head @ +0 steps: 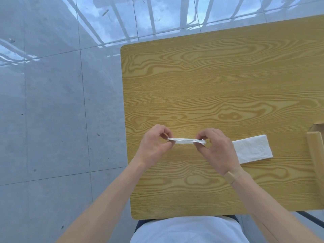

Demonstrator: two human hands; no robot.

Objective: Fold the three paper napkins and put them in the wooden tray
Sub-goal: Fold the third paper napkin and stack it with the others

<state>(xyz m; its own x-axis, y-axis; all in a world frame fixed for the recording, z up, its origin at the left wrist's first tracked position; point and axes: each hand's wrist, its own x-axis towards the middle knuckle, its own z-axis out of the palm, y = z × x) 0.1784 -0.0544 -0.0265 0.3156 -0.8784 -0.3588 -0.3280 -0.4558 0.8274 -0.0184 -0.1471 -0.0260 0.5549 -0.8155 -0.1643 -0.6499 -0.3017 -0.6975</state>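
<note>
Low in the frame's centre, the left hand (154,144) and right hand (215,148) each pinch an end of a folded napkin (185,141) just above the counter (210,85); thin layers may slip and fan apart; another napkin (252,149) lies right, near the wooden tray (315,151).

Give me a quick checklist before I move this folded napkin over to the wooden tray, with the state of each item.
1. Left hand pinches one end of the held napkin: ok.
2. Right hand pinches the other end: ok.
3. Held napkin is folded, layers stacked: ok.
4. Held napkin is clear of the table: cannot tell.
5. Second folded napkin lies on the table, not yet in the wooden tray: not ok.
6. Room in the tray: cannot tell, it is mostly out of view.
</note>
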